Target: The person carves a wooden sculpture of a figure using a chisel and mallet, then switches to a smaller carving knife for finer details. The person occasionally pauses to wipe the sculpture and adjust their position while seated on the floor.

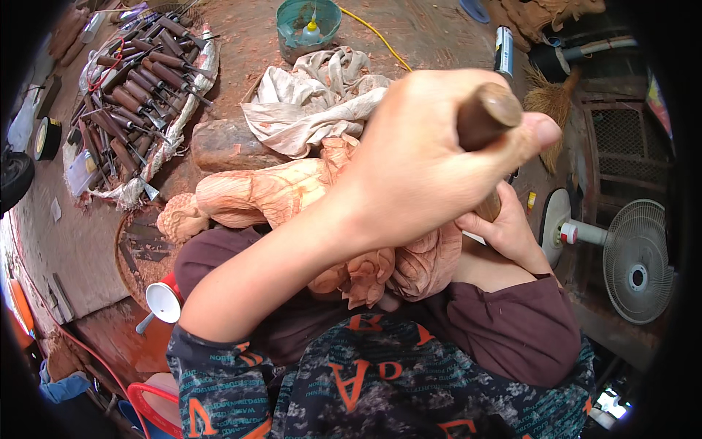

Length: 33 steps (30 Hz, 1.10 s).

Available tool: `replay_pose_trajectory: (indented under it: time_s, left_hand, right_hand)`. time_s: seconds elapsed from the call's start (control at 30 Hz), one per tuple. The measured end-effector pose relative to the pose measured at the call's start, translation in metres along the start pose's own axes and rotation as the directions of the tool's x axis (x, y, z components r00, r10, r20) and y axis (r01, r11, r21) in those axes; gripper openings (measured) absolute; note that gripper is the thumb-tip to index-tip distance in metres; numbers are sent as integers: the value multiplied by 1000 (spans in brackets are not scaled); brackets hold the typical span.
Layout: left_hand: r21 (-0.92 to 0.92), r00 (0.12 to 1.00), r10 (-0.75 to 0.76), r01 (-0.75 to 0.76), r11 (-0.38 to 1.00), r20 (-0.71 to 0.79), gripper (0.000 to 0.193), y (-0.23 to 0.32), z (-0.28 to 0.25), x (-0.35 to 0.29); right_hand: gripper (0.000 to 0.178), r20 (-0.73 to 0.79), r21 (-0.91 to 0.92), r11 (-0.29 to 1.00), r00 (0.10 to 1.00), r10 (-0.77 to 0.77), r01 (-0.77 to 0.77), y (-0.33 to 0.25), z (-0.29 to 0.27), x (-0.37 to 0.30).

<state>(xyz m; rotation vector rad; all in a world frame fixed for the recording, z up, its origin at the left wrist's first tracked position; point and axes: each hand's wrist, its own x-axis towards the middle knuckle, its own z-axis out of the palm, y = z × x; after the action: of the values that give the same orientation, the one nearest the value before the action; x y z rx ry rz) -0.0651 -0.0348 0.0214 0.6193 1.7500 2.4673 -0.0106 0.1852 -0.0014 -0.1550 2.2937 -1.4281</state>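
Observation:
From the lower left my left forearm crosses in front of me. My left hand (431, 154) is closed around a dark wooden tool handle (501, 106), its round end facing up. Below it, my right hand (515, 230) is closed on a lighter wooden shaft (491, 205). Whether the two pieces are one tool is hidden, and no blade shows. Across my lap lies a reddish carved wooden figure (256, 192) with fold-like and curled relief. My left forearm and hand cover part of its middle.
Many wooden-handled carving tools (146, 80) lie heaped at the far left. Behind the carving are a wood block (234, 144), a pale cloth (314, 95) and a green bucket (292, 50) with a bottle inside. A fan (638, 267) and a straw broom (552, 102) are at right.

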Motion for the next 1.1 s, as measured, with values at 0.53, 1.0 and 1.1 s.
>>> replay_pose_trajectory:
  time_s: [0.53, 1.0, 1.1]
  left_hand:
    - [-86, 997, -33, 40, 996, 77, 33, -37, 18, 13]
    - [85, 999, 18, -20, 996, 27, 35, -14, -3, -1]
    - [106, 998, -2, -5, 994, 61, 36, -13, 5, 0]
  right_hand:
    - [59, -132, 9, 986, 977, 167, -168, 22, -7, 1]
    - [57, -135, 37, 987, 978, 157, -153, 23, -4, -3]
    - [57, -144, 45, 995, 985, 98, -92, 22, 3, -3]
